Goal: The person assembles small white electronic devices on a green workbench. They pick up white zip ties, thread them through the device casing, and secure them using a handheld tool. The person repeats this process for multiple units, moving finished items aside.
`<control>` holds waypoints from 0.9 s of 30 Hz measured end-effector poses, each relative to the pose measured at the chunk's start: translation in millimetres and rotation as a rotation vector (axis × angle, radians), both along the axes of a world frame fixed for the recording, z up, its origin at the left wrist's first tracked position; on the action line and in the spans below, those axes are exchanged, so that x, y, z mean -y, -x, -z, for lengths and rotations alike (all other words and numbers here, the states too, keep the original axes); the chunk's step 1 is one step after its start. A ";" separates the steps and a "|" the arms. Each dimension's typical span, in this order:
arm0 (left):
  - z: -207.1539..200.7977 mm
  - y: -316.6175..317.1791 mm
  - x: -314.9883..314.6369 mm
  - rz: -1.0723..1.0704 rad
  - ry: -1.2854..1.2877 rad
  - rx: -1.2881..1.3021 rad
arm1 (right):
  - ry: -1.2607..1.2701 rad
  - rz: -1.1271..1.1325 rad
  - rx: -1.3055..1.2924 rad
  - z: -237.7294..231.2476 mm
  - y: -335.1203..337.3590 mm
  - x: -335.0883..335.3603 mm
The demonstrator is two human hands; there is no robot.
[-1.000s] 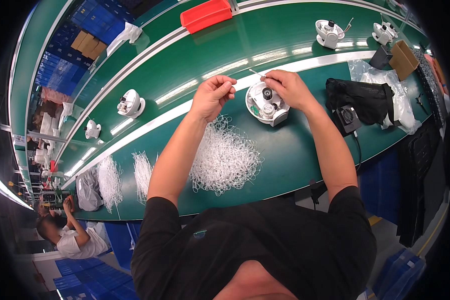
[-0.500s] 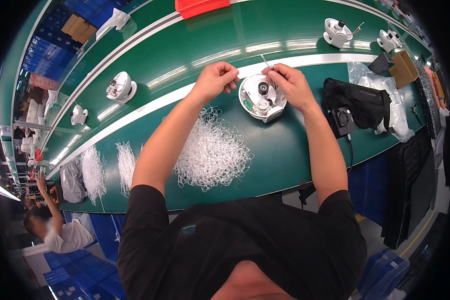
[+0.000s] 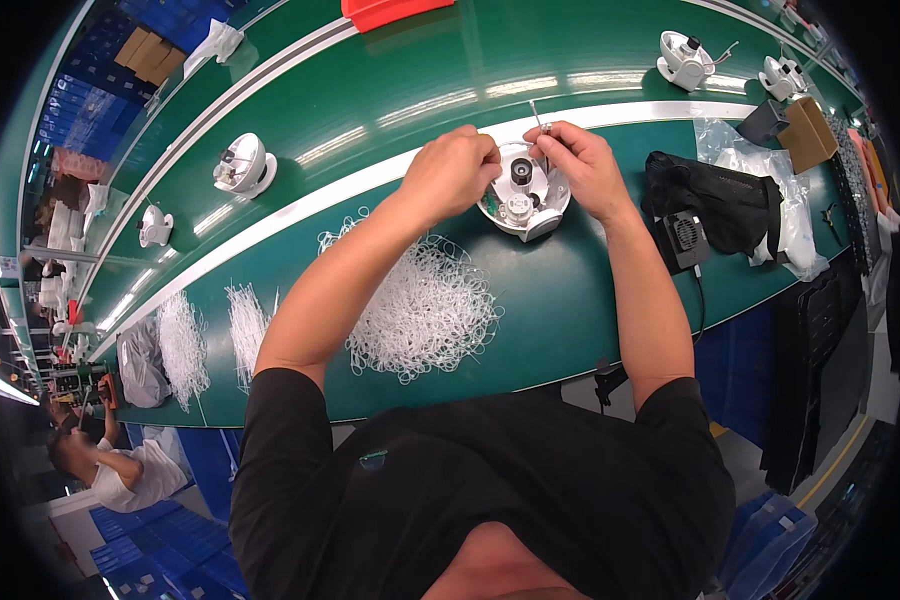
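Observation:
An open round white camera housing [image 3: 540,222] with a black lens and a small green board stands on the green bench before me. My left hand [image 3: 452,172] is at its upper left rim, fingers pinched together; whatever they hold is hidden. Above the right rim, my right hand [image 3: 582,168] pinches a thin cable [image 3: 535,112] whose light end sticks up past the fingertips. Nearer to me, under my left forearm, lies a large heap of white looped ties [image 3: 420,310].
Farther off, more white camera units [image 3: 245,167] stand on the green conveyor [image 3: 400,75]. To the right lie a black bag [image 3: 715,205], a small black fan-like device [image 3: 685,238] and an open cardboard box [image 3: 808,137]. Another person [image 3: 135,470] works at the far left.
My left hand has moved right, from beside the housing to its rim. My right hand stays at the cable. The person at far left has lowered a raised arm.

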State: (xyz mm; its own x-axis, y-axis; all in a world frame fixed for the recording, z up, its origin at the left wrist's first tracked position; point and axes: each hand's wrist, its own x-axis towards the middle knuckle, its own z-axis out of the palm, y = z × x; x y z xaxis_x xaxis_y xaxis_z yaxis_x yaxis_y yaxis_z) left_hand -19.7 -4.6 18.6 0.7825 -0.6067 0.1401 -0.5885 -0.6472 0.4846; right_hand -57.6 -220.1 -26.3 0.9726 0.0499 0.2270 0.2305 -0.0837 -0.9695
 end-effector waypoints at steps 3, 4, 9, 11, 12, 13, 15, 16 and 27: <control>-0.5 1.7 9.5 -0.077 -0.148 0.021 | 0.043 0.011 0.021 -4.2 2.7 -5.1; 0.8 1.4 11.8 -0.062 -0.184 0.064 | 0.066 0.012 0.031 -6.2 3.1 -7.4; 5.0 4.5 11.9 0.023 -0.113 0.197 | 0.172 0.043 0.123 -4.7 2.3 -9.5; 5.2 -1.2 6.6 0.050 0.142 0.204 | 0.252 0.058 0.154 -9.5 5.2 -10.4; 4.7 -4.7 3.9 0.066 0.267 0.205 | 0.260 0.054 0.143 -11.2 5.3 -11.2; 3.1 -7.2 2.6 0.066 0.394 0.033 | 0.268 0.050 0.132 -13.0 5.0 -12.0; -1.9 -10.1 1.6 0.061 0.644 -0.315 | 0.299 0.051 0.135 -15.8 5.0 -11.8; -3.4 -11.6 1.6 0.056 0.764 -0.493 | 0.286 0.050 0.138 -16.3 5.8 -12.6; -0.3 -7.4 11.2 0.097 1.023 -0.658 | 0.163 0.020 0.054 -16.4 7.3 -8.9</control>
